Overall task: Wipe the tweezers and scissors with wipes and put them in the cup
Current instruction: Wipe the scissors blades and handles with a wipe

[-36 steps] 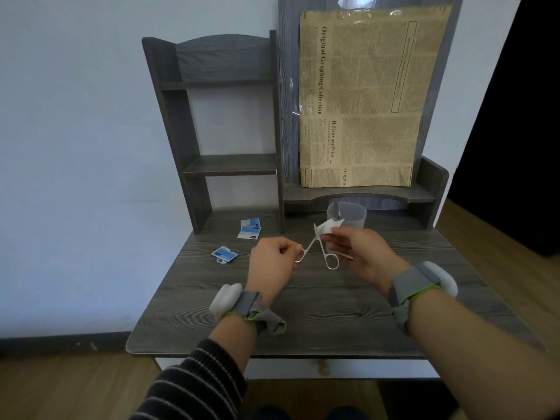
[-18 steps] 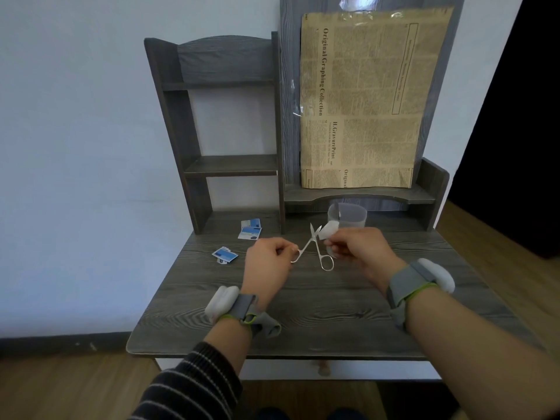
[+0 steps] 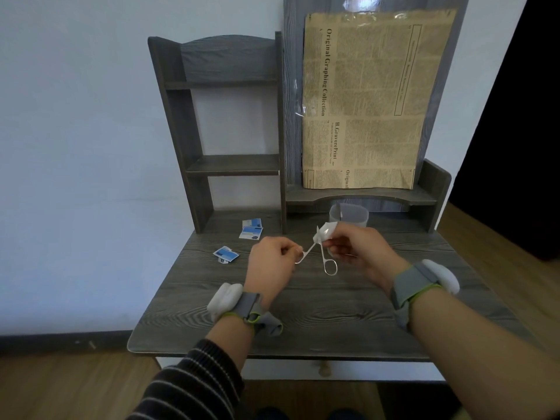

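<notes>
above the desk [image 3: 303, 316], left hand [image 3: 269, 268] pinches a scissors [image 3: 321, 256] handle; right hand [image 3: 354, 250] squeezes the wipe [image 3: 323, 231] around its open blades, which could nick fingers.

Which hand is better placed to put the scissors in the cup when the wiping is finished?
Probably the left hand: it already grips a scissors handle. The right hand, nearer the cup, is occupied with the wipe.

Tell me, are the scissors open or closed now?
Open: the scissors show their two handle loops spread apart, one at the left hand, one hanging free.
</notes>
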A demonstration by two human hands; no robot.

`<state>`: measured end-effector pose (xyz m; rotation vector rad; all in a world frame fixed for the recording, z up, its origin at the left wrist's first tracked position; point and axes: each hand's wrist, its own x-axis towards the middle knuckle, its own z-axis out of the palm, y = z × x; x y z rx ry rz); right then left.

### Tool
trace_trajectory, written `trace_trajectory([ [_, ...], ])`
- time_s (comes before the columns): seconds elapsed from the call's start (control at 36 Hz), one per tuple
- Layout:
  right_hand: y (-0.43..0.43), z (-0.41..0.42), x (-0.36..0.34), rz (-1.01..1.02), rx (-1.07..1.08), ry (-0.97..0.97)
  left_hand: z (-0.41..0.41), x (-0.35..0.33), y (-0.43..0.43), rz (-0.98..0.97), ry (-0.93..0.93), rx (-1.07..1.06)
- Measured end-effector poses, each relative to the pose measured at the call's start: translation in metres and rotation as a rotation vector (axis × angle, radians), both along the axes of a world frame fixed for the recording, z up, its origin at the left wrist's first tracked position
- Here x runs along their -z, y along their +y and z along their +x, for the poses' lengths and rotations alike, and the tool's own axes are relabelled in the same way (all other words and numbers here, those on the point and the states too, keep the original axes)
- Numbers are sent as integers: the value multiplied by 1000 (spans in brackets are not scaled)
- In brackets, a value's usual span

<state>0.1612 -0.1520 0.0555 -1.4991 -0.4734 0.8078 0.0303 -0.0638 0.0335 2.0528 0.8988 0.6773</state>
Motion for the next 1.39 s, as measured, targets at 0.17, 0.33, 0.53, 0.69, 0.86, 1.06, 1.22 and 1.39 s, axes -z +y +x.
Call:
trace_trajectory([
  [0.17,1,-1,-3,-11,54,18,0,-2,1,57,28,-5],
  [0.33,2,0,-3,-28,29,-6,-1,-1,5,86,57,-61],
  [0.53,-4,9,10,-460,59,-742,-4,1,5,75,14,-75],
  [0.69,1,7,5,-317,59,-493,-2,1,4,-98,-69,10],
  [0.86,1,6,0,-102,21,-21,-1,6,6,-171,-92,11],
  [1.06,2,5,-3,-46,-69,107,2,6,2,-194,-140,31],
  [1.22,-2,9,-7,27,-77,229,2,4,4,-223,-155,21],
  [1.39,-4,7,-7,44,-100,235,4,3,3,-231,-171,34],
])
